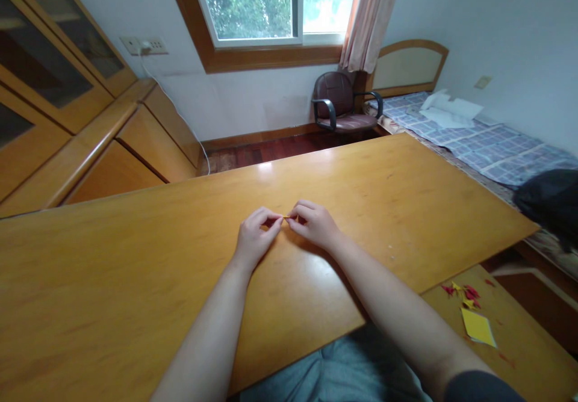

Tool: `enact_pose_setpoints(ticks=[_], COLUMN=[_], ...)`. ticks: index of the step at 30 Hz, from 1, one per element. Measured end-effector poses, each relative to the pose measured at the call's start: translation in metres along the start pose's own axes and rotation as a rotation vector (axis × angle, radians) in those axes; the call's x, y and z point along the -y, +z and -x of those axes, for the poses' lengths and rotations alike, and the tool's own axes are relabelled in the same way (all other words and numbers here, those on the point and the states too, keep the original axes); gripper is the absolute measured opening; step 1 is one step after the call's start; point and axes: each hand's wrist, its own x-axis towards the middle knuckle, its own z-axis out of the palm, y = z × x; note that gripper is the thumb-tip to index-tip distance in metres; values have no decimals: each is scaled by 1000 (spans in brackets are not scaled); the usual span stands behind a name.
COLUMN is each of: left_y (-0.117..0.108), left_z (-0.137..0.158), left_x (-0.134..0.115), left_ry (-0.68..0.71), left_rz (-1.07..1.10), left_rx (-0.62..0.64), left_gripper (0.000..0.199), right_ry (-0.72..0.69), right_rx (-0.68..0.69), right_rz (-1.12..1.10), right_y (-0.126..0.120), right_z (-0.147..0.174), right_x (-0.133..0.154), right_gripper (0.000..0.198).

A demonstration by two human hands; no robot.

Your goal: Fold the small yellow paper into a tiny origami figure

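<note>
Between my two hands, just above the wooden table, is a tiny piece of yellow folded paper. My left hand pinches one end of it with thumb and forefinger. Opposite, my right hand holds the other end in a pinch, its remaining fingers curled. Most of the paper is covered by my fingertips, so its exact shape is hidden.
On a lower surface to the right lie several small red and yellow folded paper figures and a stack of yellow paper squares. Beyond the table stand an armchair and a bed with a black bag. Wooden cabinets line the left.
</note>
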Motion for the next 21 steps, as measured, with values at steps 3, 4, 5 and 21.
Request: enact_pose_setpoints(ticks=[3,4,5,21], left_y=[0,0,0,-2], left_z=[0,0,0,0], left_x=[1,1,1,1], left_ry=[-4,-8,-10,-3], left_rz=[18,23,26,7], left_rx=[6,7,6,19], left_gripper=[7,7,7,10], right_ry=[7,6,6,-3], right_rx=[1,2,4,28], right_rz=[-21,-25,-27,-89], right_y=[-1,-2,-2,-3], right_z=[-1,-1,-1,-2], right_x=[-1,-1,-2,-4], right_gripper=[8,9,8,11])
